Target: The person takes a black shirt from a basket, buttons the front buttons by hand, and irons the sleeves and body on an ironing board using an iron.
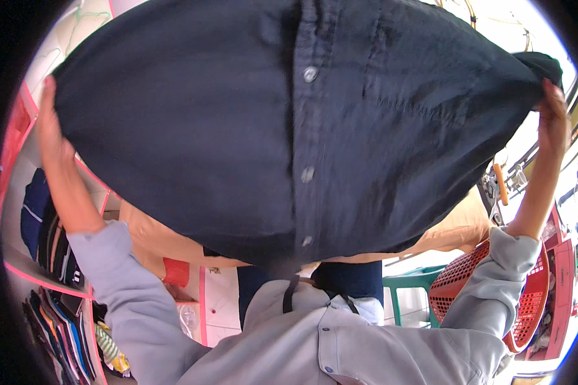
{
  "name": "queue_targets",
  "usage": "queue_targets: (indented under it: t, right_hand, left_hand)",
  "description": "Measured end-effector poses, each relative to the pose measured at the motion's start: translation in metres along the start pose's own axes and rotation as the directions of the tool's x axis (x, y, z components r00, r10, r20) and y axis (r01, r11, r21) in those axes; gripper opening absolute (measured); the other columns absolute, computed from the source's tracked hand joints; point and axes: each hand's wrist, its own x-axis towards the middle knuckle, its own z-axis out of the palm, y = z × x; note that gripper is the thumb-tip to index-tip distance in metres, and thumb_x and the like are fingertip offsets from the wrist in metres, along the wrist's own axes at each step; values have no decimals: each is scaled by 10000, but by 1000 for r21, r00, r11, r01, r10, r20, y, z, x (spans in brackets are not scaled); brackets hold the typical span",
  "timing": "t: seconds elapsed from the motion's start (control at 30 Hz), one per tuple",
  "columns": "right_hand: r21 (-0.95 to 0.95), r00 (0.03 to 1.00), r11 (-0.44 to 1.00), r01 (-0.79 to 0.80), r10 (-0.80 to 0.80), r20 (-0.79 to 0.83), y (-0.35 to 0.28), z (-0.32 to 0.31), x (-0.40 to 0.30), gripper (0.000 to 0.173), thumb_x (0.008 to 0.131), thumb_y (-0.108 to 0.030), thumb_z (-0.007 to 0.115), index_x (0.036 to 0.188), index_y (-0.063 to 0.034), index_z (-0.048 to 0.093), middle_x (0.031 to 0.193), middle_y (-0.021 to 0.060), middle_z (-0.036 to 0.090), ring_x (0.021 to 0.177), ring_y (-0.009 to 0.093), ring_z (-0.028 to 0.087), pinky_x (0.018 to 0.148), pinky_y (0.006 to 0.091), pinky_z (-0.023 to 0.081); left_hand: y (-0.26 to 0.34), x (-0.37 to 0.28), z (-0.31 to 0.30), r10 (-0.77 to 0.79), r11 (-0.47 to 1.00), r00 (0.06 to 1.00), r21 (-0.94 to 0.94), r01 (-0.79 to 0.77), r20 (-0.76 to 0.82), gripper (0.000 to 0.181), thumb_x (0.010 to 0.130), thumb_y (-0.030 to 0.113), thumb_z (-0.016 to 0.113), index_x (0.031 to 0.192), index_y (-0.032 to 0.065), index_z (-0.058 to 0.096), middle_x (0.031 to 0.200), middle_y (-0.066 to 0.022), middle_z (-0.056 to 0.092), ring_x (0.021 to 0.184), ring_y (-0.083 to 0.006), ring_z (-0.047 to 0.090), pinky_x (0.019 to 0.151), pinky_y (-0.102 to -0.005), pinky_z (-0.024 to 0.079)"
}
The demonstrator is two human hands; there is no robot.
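Note:
A dark navy button-up shirt [197, 125] is stretched wide in front of me and fills most of the view. Down its middle runs a placket with pale buttons, and a stitched chest pocket shows to the right. At the left, my left hand [55, 122] grips one side of the cloth, its fingers partly hidden. The opposite side is pinched in my right hand [554, 106], where a bunched dark fold sticks up beyond the fingers. Both arms are spread, with the shirt taut between them.
Beneath the shirt is a surface covered in peach cloth [149, 231]. Pink-edged shelves [48, 279] with folded clothes [60, 332] stand at the left. At the right are a green plastic stool [392, 284], a red perforated basket [455, 284] and red drawers [558, 274].

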Motion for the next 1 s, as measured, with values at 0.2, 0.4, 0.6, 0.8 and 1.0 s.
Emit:
queue_targets:
  t: [0.2,0.4,0.6,0.8,1.0]
  right_hand:
    - [-332,1000,943,-7,-3,-29,13,45,4,173,858,-44,583,991,-11,688,1007,90,677,1000,175,596,954,301,402]
    - [-57,926,981,187,-195,-323,-47,0,5,172,886,-25,553,1022,40,634,1049,150,650,1001,217,609,924,308,446]
    - [-216,990,969,121,-134,-45,-85,-17,-22,178,904,-114,534,992,-4,644,977,85,647,898,174,597,875,288,428]
    - [-333,983,927,-172,183,3,48,74,-41,78,791,-11,600,816,-36,669,821,17,654,797,112,585,782,231,432]
    - [-112,966,968,-226,208,-154,100,108,-73,198,769,60,574,902,-42,679,754,-30,621,685,52,550,633,180,426]
  left_hand:
    - [-56,25,15,161,886,986,434,-163,40,391,895,371,611,1120,52,602,1103,-55,613,1049,-113,534,945,-239,356]
    - [-4,0,15,160,986,985,61,-156,-61,316,912,305,590,1100,52,596,1100,-52,624,1014,-144,586,882,-291,457]
    - [31,-5,-36,130,939,983,304,-164,129,263,926,263,539,1101,73,589,1024,-7,606,946,-125,567,864,-265,428]
    - [-101,-8,-3,-170,844,895,529,-84,412,107,936,125,533,946,74,627,884,47,588,881,-57,511,847,-215,372]
    - [-128,-7,-7,-39,939,956,339,-64,289,185,950,145,517,1053,61,645,1050,5,632,1027,-89,527,951,-258,355]
